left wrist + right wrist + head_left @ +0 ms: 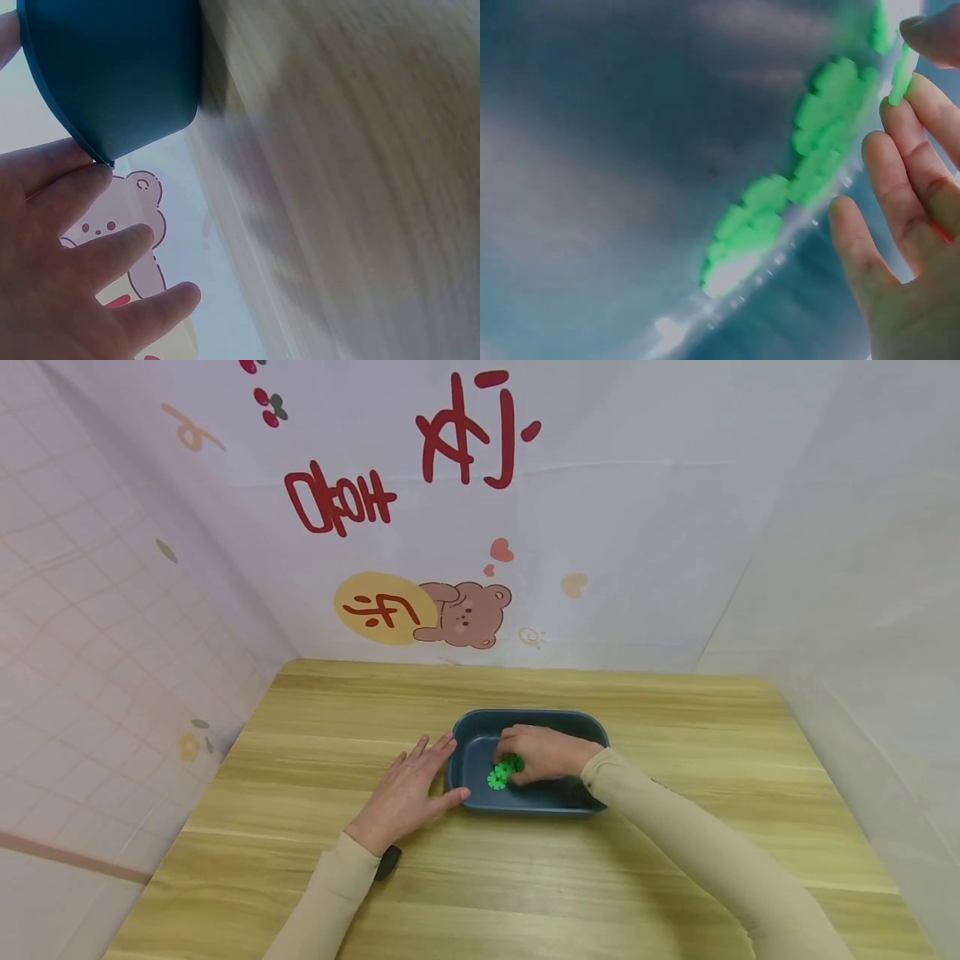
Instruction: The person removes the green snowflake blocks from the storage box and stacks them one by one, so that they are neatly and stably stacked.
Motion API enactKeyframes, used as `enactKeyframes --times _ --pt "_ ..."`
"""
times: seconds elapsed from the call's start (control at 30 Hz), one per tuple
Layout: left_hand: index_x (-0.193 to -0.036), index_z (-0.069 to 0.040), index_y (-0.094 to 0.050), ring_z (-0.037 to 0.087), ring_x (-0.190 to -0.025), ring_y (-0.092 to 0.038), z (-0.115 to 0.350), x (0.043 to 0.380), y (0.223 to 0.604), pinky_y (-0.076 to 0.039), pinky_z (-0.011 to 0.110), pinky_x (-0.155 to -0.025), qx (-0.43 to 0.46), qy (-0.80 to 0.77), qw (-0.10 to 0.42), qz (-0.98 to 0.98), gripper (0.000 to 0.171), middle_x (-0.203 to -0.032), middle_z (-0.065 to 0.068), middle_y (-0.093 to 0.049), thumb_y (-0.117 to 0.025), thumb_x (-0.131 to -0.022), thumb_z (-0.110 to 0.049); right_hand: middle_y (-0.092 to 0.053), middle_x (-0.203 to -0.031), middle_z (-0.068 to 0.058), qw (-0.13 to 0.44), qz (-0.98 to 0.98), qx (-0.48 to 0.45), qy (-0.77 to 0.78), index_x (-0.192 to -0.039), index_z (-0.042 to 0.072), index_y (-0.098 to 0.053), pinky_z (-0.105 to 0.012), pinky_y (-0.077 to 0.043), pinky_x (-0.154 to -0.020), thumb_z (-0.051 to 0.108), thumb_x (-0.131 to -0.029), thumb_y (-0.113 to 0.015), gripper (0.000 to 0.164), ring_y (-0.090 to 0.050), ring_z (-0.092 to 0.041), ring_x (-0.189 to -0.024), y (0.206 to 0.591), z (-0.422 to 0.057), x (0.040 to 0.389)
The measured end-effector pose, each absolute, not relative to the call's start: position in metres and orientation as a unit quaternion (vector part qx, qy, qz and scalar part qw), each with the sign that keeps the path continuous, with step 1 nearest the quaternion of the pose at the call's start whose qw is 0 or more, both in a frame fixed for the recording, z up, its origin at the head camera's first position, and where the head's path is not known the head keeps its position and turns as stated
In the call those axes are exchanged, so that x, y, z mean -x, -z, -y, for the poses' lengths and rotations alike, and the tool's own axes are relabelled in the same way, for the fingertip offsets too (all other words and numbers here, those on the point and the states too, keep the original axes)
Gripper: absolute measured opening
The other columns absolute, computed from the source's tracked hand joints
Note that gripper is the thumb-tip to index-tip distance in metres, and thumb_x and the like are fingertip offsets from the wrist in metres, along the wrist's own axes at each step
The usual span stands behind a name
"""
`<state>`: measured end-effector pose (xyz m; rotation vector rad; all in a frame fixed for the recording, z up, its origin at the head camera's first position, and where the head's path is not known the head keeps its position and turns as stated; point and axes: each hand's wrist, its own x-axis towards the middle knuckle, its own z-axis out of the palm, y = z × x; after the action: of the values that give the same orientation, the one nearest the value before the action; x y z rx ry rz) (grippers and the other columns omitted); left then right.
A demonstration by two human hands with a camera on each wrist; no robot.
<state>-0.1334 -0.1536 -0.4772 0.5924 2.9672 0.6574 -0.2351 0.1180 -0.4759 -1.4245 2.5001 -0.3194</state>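
Note:
A dark blue rectangular tub (525, 811) stands on the wooden table. Several bright green, flower-shaped plastic discs (497, 778) lie in it; they look like interlocking snowflake pieces. My right hand (546, 752) reaches into the tub from the right. In the right wrist view, its thumb and fingers pinch one green disc (904, 73) by its edges, above other green discs (744, 232) on the tub's floor. My left hand (408, 793) is spread at the tub's left end, thumb and fingers touching the rim. The left wrist view shows its fingers (112, 255) fairly straight.
The wooden table (337, 727) reaches back to a white printed cloth (637, 543) with a bear and red characters. More pale cloth hangs along both sides. A small dark object (387, 863) shows beside my left wrist.

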Motion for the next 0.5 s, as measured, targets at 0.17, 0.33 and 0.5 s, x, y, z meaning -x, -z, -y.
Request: enactKeyframes --times 0.17,0.33,0.5 --pt "-0.163 -0.015 -0.037 0.033 -0.157 -0.022 0.153 0.133 0.477 -0.023 0.064 -0.121 -0.189 -0.212 0.028 -0.958 0.088 -0.168 0.001 -0.032 -0.063 -0.095 -0.065 -0.063 -0.12 0.003 0.127 -0.87 0.46 0.125 -0.126 0.016 -0.074 -0.035 -0.052 -0.1 0.027 -0.094 -0.076 0.034 -0.058 -0.014 -0.11 0.462 -0.123 0.234" --pt "-0.163 -0.015 -0.037 0.033 -0.157 -0.021 0.153 0.133 0.477 -0.023 0.064 -0.121 -0.19 -0.215 0.03 -0.957 0.088 -0.168 0.002 -0.032 -0.063 -0.095 -0.065 -0.062 -0.123 0.001 0.12 -0.877 0.443 0.144 -0.127 0.016 -0.073 -0.037 -0.053 -0.098 0.025 -0.094 -0.075 0.035 -0.06 -0.018 -0.112 0.443 -0.13 0.231" --pt "-0.163 -0.015 -0.037 0.033 -0.157 -0.022 0.154 0.133 0.478 -0.024 0.065 -0.121 -0.187 -0.219 0.027 -0.957 0.088 -0.168 0.002 -0.032 -0.062 -0.095 -0.066 -0.062 -0.125 0.0 0.103 -0.877 0.442 0.157 -0.125 0.015 -0.074 -0.038 -0.054 -0.099 0.023 -0.093 -0.075 0.033 -0.062 -0.019 -0.113 0.426 -0.135 0.225"
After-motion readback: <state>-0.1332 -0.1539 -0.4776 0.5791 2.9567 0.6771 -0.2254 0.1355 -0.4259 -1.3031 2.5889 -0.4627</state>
